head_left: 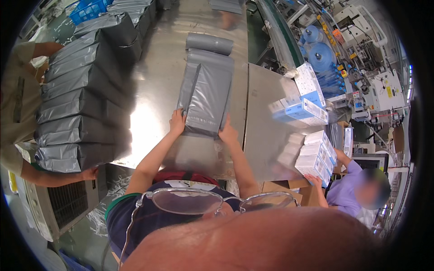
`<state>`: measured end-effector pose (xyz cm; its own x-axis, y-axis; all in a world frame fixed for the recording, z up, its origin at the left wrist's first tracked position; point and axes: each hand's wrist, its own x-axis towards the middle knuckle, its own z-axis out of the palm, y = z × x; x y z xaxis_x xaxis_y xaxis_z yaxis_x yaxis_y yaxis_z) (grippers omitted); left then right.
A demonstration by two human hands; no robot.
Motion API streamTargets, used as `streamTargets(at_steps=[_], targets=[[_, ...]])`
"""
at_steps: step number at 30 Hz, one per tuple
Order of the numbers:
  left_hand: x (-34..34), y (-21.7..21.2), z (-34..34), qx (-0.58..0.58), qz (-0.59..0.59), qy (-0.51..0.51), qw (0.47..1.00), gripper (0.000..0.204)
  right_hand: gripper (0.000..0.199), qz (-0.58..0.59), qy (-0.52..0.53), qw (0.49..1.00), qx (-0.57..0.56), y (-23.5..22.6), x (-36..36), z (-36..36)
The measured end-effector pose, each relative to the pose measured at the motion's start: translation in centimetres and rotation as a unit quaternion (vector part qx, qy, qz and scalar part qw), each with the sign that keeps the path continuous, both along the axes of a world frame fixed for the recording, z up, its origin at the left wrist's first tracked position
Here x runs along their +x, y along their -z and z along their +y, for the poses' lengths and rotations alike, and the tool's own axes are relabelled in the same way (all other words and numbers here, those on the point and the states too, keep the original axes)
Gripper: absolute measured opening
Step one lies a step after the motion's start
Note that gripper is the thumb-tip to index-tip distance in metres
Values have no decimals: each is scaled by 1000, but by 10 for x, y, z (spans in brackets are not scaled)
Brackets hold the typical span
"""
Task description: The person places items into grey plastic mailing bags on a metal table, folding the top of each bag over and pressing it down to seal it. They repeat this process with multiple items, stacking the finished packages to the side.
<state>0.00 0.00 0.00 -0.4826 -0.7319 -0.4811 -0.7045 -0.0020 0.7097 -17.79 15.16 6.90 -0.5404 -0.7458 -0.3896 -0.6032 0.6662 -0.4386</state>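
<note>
Grey, glossy, oblong plastic bag (208,99), laid lengthwise on the shiny metal table (158,67), hands at its near corners.
Near: left hand (177,122) fingers bent close together over the left corner; right hand (228,131) set at the right corner, but whether film is pinched there cannot be told. Farther: a lengthwise fold is seen. Beyond the far end: a grey, rolled-looking plastic bundle (209,44). Judged risk: slick film could be skewed or creased by uneven pulling; the bundle could be nudged if the bag is pushed forward.
</note>
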Motion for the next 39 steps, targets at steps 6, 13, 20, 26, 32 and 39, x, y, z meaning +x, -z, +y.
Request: streamTargets(at_steps=[6,13,20,26,32,39], targets=[[27,-93,-19,227,260,-34,938,92,85,-97,-108,987,-69,-13,50,2],[103,-176,-46,-343,77,67,934,90,68,249,-40,964,-79,-71,-180,40],[138,-155,-94,-256,-348,81,898,111,75,463,-19,864,197,-91,-388,98],[64,-143,-135,-326,-240,150,902,100,111,314,-83,927,189,-78,-390,83],[112,-173,-170,-338,-305,163,875,78,89,403,-127,906,-17,-139,-290,82],[117,-139,-175,-677,-348,139,633,42,69,-114,20,950,-290,-172,-147,48]])
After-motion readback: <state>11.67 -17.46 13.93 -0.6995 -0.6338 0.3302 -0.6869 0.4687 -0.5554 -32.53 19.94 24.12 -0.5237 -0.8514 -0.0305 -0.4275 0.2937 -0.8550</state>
